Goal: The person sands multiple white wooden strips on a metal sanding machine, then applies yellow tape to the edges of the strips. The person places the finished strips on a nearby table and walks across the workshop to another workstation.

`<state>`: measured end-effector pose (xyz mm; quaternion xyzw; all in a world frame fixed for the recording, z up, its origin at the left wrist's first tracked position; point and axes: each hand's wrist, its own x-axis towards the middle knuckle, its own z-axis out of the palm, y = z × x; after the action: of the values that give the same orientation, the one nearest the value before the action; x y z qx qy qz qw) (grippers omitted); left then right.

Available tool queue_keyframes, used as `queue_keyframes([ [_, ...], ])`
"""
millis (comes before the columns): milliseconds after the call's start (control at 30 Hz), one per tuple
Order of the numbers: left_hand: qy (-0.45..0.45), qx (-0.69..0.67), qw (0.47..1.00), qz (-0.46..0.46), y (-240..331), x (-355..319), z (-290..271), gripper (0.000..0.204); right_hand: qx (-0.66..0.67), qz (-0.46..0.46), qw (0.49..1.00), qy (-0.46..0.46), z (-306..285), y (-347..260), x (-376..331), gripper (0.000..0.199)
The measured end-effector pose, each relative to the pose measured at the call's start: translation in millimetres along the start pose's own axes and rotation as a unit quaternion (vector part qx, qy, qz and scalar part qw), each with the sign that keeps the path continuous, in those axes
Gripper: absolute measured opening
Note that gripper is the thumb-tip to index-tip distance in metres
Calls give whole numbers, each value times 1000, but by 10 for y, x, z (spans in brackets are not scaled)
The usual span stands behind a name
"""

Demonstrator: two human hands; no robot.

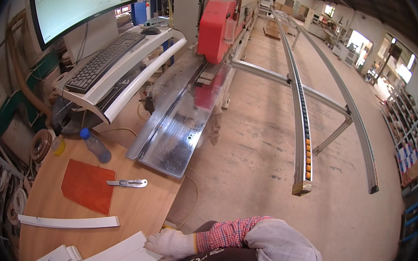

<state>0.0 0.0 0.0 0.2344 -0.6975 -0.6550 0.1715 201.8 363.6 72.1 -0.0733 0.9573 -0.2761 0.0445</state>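
My right hand (pixel 170 243), in a white knitted glove, is at the near edge of the wooden table (pixel 150 195). Its fingers are curled over the end of a white board strip (pixel 126 253), which lies among other flat white strips. My left hand is out of view. To the left of these strips is a small stack of short white pieces (pixel 58 257). Farther up the table lies one long narrow white strip (pixel 69 222). Beyond it is a red-orange sheet (pixel 88 185), with a utility knife (pixel 127 183) across its right edge.
At the table's far edge stand a blue-capped bottle (pixel 96 146) and a yellow-topped container (pixel 58 146). Past them are a shiny metal machine bed (pixel 175 142), a red machine cover (pixel 216 30), a keyboard (pixel 105 62) and a monitor (pixel 83 2). Roller rails (pixel 299 109) extend down the right side.
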Motion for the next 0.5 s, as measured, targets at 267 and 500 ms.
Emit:
queue_keyframes([
  [267, -42, -89, 994, -51, 131, -58, 26, 52, 7, -3, 1000, 11, 42, 35, 0, 60],
  [500, -63, -113, 989, -78, 100, 5, -24, 47, 14, -10, 1000, 4, -36, 49, 11, 59],
])
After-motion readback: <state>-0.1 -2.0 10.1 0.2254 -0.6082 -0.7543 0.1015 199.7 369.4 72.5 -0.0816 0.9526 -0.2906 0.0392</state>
